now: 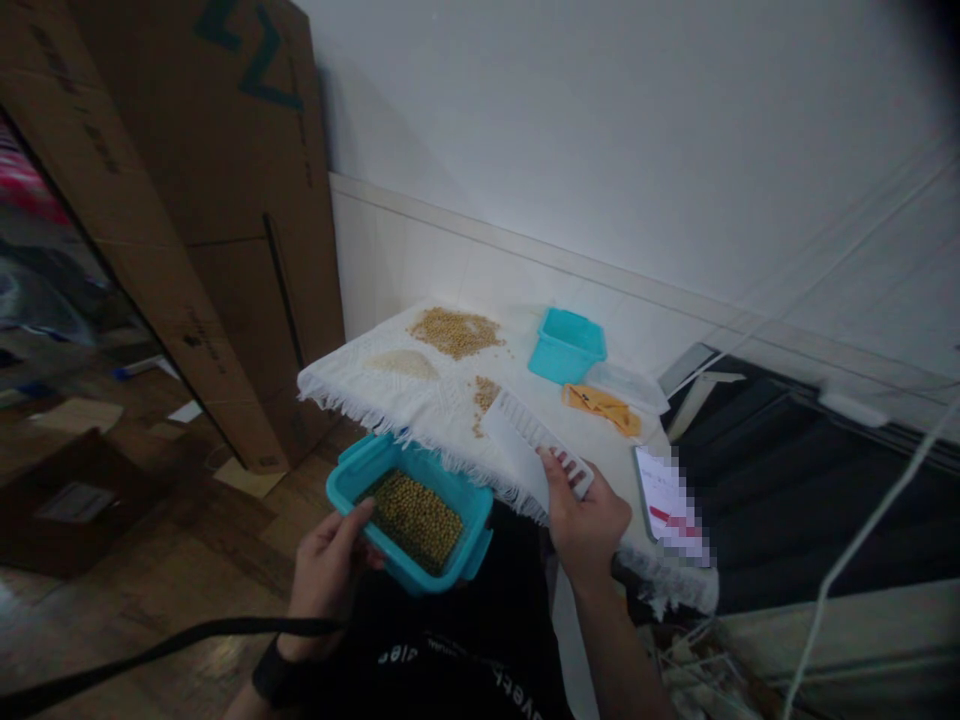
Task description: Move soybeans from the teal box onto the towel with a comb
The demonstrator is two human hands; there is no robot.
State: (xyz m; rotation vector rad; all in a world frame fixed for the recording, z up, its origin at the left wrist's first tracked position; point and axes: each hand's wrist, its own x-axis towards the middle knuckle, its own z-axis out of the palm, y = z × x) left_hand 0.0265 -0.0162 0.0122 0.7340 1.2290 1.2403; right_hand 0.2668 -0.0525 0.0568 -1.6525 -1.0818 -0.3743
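My left hand (330, 560) grips the near left rim of a turquoise plastic container (471, 560), just below the table's fringed edge. Inside it lie many yellowish soybeans (420, 515). My right hand (591, 522) is closed around the near end of a flat white plastic tool with a row of slots (529, 425); I cannot tell its exact kind. The tool's far end rests at or just above the white cloth (450, 415), beside a small scatter of soybeans (486, 393). A larger soybean heap (457, 332) and a pale heap of fine grains (403, 364) lie farther back.
A second turquoise container (556, 362) stands toward the wall, near a clear lid (634, 388) and an orange cloth (602, 406). A phone (666, 500) lies at the right edge. Tall cardboard boxes (240, 220) stand left; a white cable (862, 530) hangs right.
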